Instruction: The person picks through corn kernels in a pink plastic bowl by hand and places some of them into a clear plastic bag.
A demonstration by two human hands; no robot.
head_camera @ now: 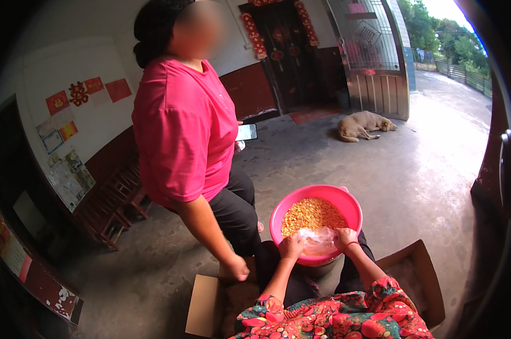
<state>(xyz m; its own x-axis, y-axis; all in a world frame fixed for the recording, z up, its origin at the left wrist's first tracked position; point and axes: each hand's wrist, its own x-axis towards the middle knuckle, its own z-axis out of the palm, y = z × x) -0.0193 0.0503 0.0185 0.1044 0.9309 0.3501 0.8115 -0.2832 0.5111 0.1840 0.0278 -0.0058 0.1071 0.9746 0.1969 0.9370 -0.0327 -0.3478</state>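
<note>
A pink plastic basin [354,203] stands in front of me, between my knees, holding a heap of orange-yellow grains [312,215] that look like corn kernels. Over the near part of the basin, a clear plastic bag [317,241] is stretched between my two hands. My left hand [291,245] grips the bag's left side, and my right hand [345,239], with a red band at the wrist, grips its right side. Whether anything is inside the bag, I cannot tell.
An open cardboard box [203,306] is at my left, another cardboard box [429,275] at my right. A person in a pink shirt [187,127] stands close on the left, one arm hanging over the left box, a phone [247,132] in the other hand. A dog [363,126] lies beyond.
</note>
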